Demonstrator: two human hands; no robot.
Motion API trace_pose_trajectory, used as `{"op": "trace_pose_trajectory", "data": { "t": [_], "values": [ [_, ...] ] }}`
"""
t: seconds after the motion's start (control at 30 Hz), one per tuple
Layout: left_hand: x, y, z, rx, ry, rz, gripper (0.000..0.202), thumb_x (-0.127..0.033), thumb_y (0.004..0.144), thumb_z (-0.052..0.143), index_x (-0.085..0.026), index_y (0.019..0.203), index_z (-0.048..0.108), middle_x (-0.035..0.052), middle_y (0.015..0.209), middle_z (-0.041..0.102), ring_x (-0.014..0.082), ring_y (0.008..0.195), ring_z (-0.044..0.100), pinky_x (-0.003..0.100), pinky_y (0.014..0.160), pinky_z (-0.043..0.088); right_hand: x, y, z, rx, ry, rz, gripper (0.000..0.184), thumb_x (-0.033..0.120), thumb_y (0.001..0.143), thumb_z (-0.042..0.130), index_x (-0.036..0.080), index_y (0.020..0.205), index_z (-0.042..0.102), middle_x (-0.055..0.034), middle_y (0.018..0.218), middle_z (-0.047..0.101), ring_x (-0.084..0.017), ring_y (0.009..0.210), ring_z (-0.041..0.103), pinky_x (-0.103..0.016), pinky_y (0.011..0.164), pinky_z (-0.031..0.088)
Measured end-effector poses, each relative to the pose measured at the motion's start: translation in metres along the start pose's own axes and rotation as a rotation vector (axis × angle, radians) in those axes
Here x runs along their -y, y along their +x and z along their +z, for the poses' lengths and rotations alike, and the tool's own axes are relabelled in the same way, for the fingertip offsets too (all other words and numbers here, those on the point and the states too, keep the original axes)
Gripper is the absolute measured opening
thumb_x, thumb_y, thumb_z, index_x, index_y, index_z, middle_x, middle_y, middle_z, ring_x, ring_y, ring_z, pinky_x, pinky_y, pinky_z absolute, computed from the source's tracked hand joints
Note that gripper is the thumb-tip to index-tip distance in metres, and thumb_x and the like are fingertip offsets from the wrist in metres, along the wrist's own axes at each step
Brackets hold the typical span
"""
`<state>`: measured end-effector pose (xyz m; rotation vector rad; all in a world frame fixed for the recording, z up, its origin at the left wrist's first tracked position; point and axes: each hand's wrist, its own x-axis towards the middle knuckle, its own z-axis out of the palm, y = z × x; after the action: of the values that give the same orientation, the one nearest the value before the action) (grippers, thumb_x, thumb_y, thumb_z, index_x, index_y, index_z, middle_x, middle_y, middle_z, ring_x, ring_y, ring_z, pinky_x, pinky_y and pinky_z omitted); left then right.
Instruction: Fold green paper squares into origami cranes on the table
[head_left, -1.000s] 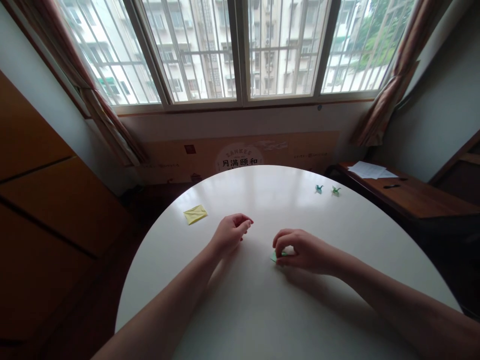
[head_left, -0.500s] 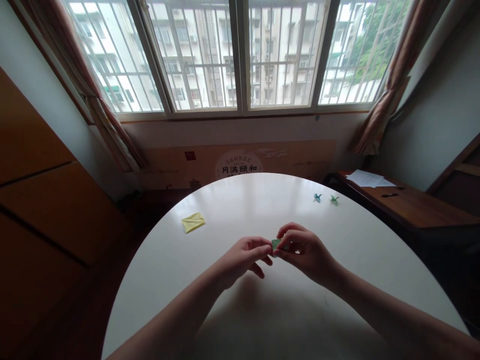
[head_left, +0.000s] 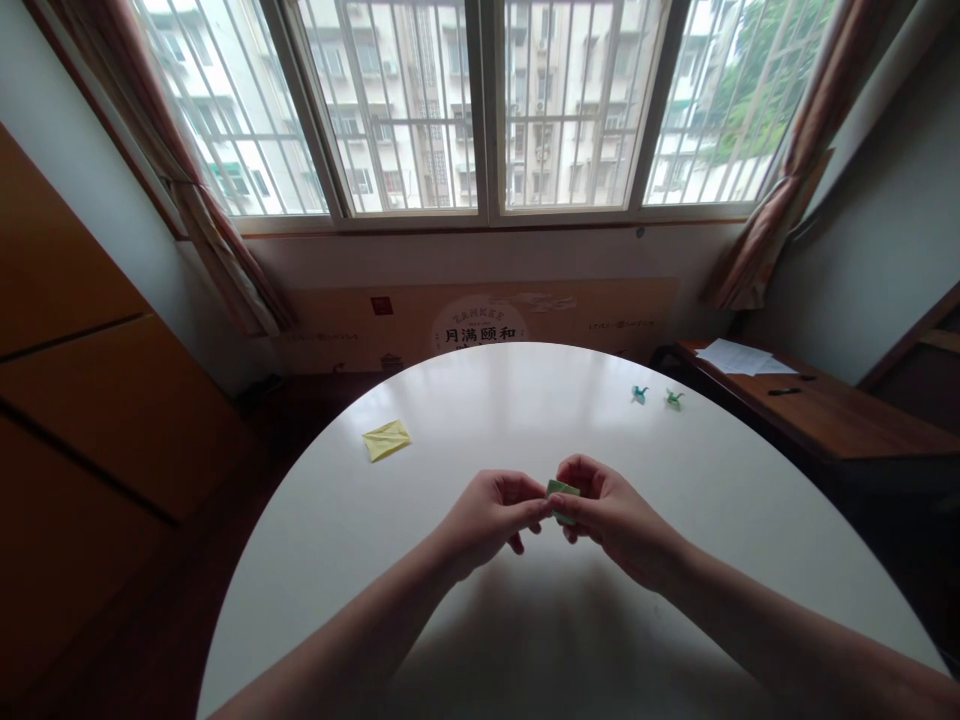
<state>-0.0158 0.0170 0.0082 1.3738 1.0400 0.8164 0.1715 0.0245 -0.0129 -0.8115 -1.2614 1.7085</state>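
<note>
A small piece of folded green paper (head_left: 562, 489) is held between both hands above the middle of the table. My left hand (head_left: 501, 510) pinches its left edge between thumb and forefinger, the other fingers loosely curled beneath. On the other side my right hand (head_left: 609, 510) grips it, thumb across the near face and fingers behind. Part of the paper is hidden by the thumbs and fingers.
The round white table (head_left: 337, 560) carries a folded yellow paper (head_left: 387, 440) at the left. A blue paper crane (head_left: 639, 394) and a green paper crane (head_left: 673, 398) stand at the back right. White sheets (head_left: 742, 357) lie on a wooden desk (head_left: 840, 410).
My right hand's fingers have shifted behind the green paper, and its thumb now lies across the front. More of the paper shows. My left hand keeps its pinch.
</note>
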Motion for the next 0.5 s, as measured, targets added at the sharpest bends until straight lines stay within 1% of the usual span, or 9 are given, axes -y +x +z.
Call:
{"op": "trace_pose_trajectory", "data": {
  "t": [0.07,0.13,0.23,0.37,0.5],
  "values": [
    [0.0004,0.0010,-0.0011,-0.040,0.003,-0.007,0.028,-0.039,0.073,0.077,-0.011,0.078,0.074,0.0047,0.066,0.066,0.0138,0.060,0.059,0.018,0.042,0.045,0.0006,0.0006,-0.0003,0.007,0.006,0.020,0.032,0.034,0.073,0.087,0.018,0.085,0.060,0.0021,0.074,0.062,-0.012,0.064,0.055,-0.023,0.057,0.044],
    [0.0015,0.0021,-0.0028,-0.071,-0.003,-0.010,0.027,-0.038,0.073,0.076,-0.012,0.078,0.073,0.0041,0.066,0.065,0.0133,0.059,0.058,0.018,0.042,0.044,0.0014,0.0007,-0.0005,0.000,-0.018,0.054,0.030,0.036,0.074,0.086,0.017,0.085,0.064,0.0005,0.075,0.063,-0.012,0.066,0.056,-0.023,0.057,0.044],
    [0.0030,0.0031,-0.0046,-0.108,0.004,-0.003,0.025,-0.037,0.074,0.075,-0.012,0.079,0.072,0.0025,0.065,0.063,0.0124,0.058,0.057,0.018,0.043,0.044,0.0026,0.0001,-0.0002,-0.024,-0.079,0.098,0.032,0.041,0.075,0.084,0.016,0.084,0.069,-0.0015,0.076,0.064,-0.014,0.070,0.057,-0.023,0.056,0.044],
    [0.0019,0.0022,-0.0034,-0.136,0.037,0.015,0.024,-0.035,0.073,0.075,-0.011,0.078,0.072,0.0032,0.066,0.064,0.0124,0.057,0.057,0.019,0.044,0.045,0.0046,-0.0005,0.0005,-0.023,-0.138,0.091,0.034,0.047,0.077,0.080,0.015,0.085,0.071,-0.0034,0.078,0.064,-0.015,0.071,0.058,-0.023,0.054,0.044],
    [-0.0013,0.0008,-0.0020,-0.143,0.019,0.064,0.028,-0.038,0.076,0.073,-0.012,0.086,0.075,0.0045,0.069,0.066,0.0146,0.062,0.058,0.020,0.045,0.047,0.0065,-0.0007,0.0002,-0.031,-0.191,0.075,0.036,0.048,0.075,0.081,0.015,0.081,0.070,-0.0030,0.074,0.064,-0.015,0.067,0.057,-0.022,0.050,0.042]
  ]
}}
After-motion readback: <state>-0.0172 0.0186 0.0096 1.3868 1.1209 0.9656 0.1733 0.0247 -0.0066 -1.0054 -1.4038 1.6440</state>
